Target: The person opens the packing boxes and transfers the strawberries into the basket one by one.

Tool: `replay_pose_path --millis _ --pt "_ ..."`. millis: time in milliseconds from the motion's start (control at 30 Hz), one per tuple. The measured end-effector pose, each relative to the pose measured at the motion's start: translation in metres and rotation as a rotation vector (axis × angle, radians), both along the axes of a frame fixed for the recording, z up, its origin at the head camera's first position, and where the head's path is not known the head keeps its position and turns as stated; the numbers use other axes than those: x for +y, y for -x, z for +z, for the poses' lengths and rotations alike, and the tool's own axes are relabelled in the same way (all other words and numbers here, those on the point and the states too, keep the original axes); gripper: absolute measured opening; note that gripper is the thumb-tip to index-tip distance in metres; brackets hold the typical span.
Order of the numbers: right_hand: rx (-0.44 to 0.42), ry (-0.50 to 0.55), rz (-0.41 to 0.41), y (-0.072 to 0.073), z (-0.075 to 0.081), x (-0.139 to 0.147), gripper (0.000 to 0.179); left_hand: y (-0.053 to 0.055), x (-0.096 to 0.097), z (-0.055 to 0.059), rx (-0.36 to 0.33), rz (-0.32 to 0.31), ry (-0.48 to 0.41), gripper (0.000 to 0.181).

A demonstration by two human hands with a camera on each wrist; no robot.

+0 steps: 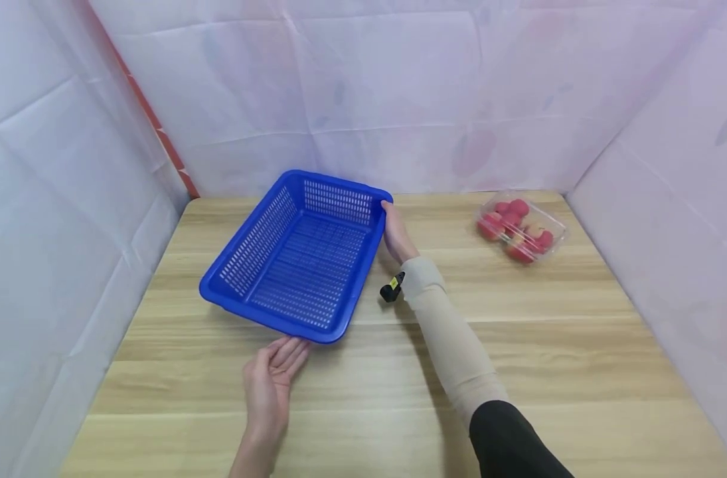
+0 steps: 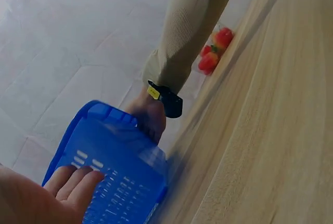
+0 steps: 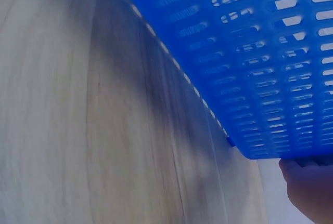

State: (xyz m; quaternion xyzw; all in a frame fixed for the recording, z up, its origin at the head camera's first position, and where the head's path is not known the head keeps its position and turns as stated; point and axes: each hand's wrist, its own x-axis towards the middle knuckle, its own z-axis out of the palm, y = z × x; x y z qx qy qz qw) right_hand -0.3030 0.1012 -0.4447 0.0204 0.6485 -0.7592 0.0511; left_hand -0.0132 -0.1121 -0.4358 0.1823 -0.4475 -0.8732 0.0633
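A blue plastic basket point(image 1: 306, 265) with slotted walls and floor stands at an angle left of the middle of the table, its inside bare. At the basket's far right corner my right hand point(image 1: 397, 232) grips the rim, thumb over the edge and fingers outside. My left hand point(image 1: 271, 378) is at the near side, palm turned up, its straight fingers at the front rim. In the left wrist view, the fingers point(image 2: 78, 187) lie against the slotted outer wall. Seen from the right wrist, one side of the basket point(image 3: 250, 68) is raised above the wood, with a shadow beneath.
A clear plastic box point(image 1: 551, 222) of several red fruits point(image 1: 521, 229) sits at the table's back right. White patterned sheets point(image 1: 387, 86) enclose the wooden table point(image 1: 548, 345) at the back and both sides. A small black camera point(image 1: 392, 289) is strapped to the right wrist.
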Motion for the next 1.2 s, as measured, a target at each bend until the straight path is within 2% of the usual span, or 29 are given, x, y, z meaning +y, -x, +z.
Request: replay_pose_path --millis 167,367,500,700,900,1067,1200 --pt "-0.012 0.025 0.038 0.002 0.002 0.007 0.059 0.0 0.0 -0.002 0.059 -0.109 0.002 0.032" --pt "-0.043 0.048 0.065 0.001 0.0 0.014 0.059 -0.003 0.005 -0.006 0.144 -0.273 0.033 0.032" --pt "-0.036 0.039 0.089 0.001 -0.002 0.019 0.061 -0.004 0.012 -0.009 0.182 -0.32 0.091 0.029" --pt "-0.044 -0.021 0.152 0.002 -0.002 0.023 0.065 -0.005 0.02 -0.011 0.183 -0.393 0.128 0.033" --pt "-0.014 -0.026 0.224 0.004 -0.004 0.028 0.064 -0.005 0.026 -0.014 0.187 -0.424 0.113 0.039" --pt "0.012 -0.018 0.229 0.002 -0.006 0.029 0.062 -0.005 0.028 -0.018 0.186 -0.401 0.139 0.04" --pt "-0.003 -0.024 0.236 -0.001 -0.009 0.027 0.066 -0.008 0.027 -0.02 0.188 -0.383 0.162 0.037"
